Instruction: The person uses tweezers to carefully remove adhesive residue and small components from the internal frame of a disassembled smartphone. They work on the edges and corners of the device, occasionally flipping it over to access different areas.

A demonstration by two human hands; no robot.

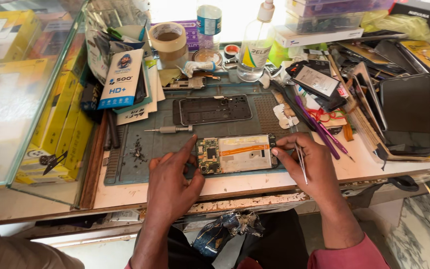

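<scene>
Grey-green rubber mat (140, 134) covers the middle of the worktop (255, 183), reaching almost to its front edge. On the mat's front strip lies an opened phone (235, 154), back cover off, its green circuit board at the left end and an orange ribbon across a pale plate. The left hand (172, 177) presses the phone's left end, forefinger stretched along its upper corner, grip loosely spread and closed on nothing. The right hand (307, 167) pinches the phone's right end between thumb and fingertips, while metal tweezers (301, 164) lie tucked under its fingers, pointing toward the front edge. Behind the phone rest a small screwdriver (169, 129) and an empty black phone frame (212, 109). A clear squeeze bottle (256, 45) and a roll of tape (169, 42) stand toward the back edge; dark phones (406, 114) pile at the right.
</scene>
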